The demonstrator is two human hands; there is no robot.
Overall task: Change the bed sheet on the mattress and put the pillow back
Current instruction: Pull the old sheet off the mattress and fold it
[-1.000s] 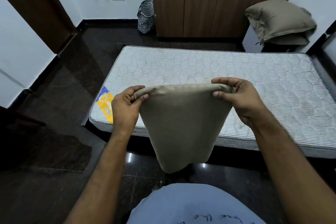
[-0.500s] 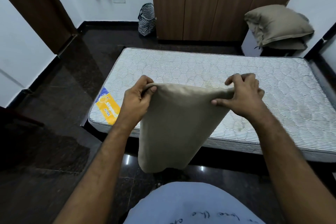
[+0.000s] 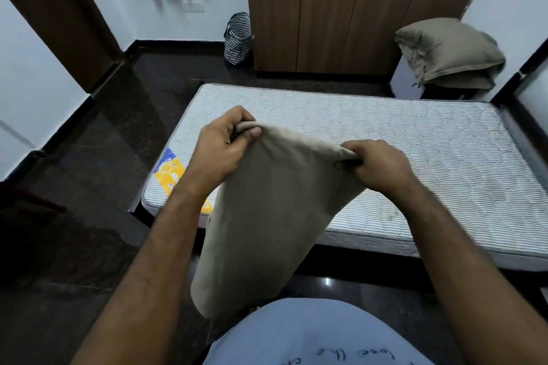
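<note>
Dark polished floor (image 3: 98, 139) is seen around a bare quilted mattress (image 3: 415, 157) — white with fine grey stripes, a yellow label (image 3: 167, 172) at its near left corner. Behind it stand a wooden wardrobe (image 3: 341, 9) and a zigzag-patterned basket (image 3: 237, 38); its contents cannot be made out. A tan pillow (image 3: 447, 50) is propped in the far right corner. The folded beige bed sheet (image 3: 267, 216) is gripped along its top edge by the left hand (image 3: 222, 151) and right hand (image 3: 379, 166) — it hangs before the mattress.
</note>
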